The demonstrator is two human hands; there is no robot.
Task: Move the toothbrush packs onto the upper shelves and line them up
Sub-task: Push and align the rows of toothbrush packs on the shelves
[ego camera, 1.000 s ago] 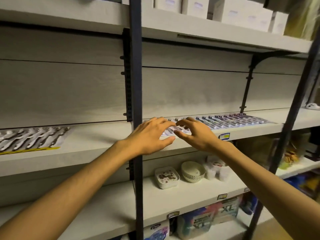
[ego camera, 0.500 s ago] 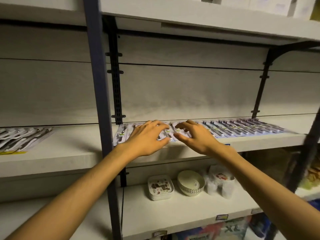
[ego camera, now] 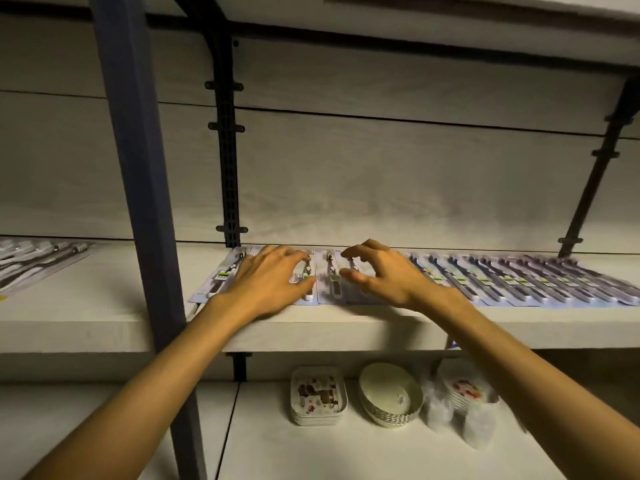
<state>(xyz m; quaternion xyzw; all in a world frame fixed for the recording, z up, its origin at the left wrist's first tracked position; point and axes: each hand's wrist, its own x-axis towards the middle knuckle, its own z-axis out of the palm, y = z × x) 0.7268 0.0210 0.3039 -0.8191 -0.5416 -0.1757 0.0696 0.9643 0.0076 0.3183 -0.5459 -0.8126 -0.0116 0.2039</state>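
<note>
Setting: dim storeroom shelving with pale boards on dark metal uprights; the upper shelf [ego camera: 311, 332] runs across the middle of the view
Toothbrush packs: a row of flat toothbrush packs [ego camera: 502, 282] lies side by side along the upper shelf, from just right of the rear bracket out to the right edge of the frame
Left hand: the left hand [ego camera: 268, 285] lies palm-down over the leftmost packs, fingers spread and nearly straight, apparently pressing on them rather than closing round any
Right hand: the right hand [ego camera: 384, 277] is arched above the packs just right of centre, fingers bent claw-like with tips near the card; whether the tips touch or pinch a pack cannot be told
Second group: a further set of packs [ego camera: 38, 259] lies fanned on the shelf section left of the blue post [ego camera: 138, 168], well apart from the main row
Lower shelf: stacks of paper plates [ego camera: 318, 396], bowls [ego camera: 389, 393] and wrapped cups [ego camera: 464, 400]
Risk, overlap: sliding one flat pack sideways would probably ride it over its neighbour and skew the line
Risk, edge: the packs' near ends lie close to the shelf lip, so a pull toward the person could tip one off onto the goods below
Hidden: packs beneath both palms are covered; the row's right end is cut off by the frame; label print is too blurred to read
</note>
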